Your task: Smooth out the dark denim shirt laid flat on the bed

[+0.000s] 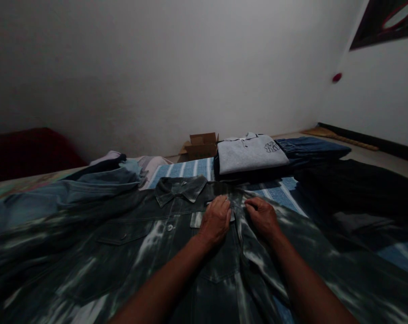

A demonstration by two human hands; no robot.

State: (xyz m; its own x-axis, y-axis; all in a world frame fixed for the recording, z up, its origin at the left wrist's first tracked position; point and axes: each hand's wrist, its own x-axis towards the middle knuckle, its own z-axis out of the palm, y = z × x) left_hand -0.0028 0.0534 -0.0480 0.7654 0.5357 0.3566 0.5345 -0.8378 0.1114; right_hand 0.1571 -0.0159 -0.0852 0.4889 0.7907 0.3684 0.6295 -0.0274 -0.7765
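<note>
A dark green denim jacket (177, 252) with pale bleached streaks lies spread out, buttoned front up, its collar pointing away from me. Fingers bent and pressed together, my left hand (216, 219) is closed on the cloth by the chest pocket flap on the right side, and it covers part of that flap. Just right of it, my right hand (262, 217) pinches the jacket near the shoulder seam, where the sleeve falls in folds. The jacket's lower edge runs out of view.
Behind the jacket, a folded grey hoodie (251, 154) tops a stack on a blue striped cloth (186, 169). Folded jeans (315, 147) and dark clothes (355, 186) lie right. Light blue garments (99, 186) are heaped left. An open cardboard box (201, 146) stands by the wall.
</note>
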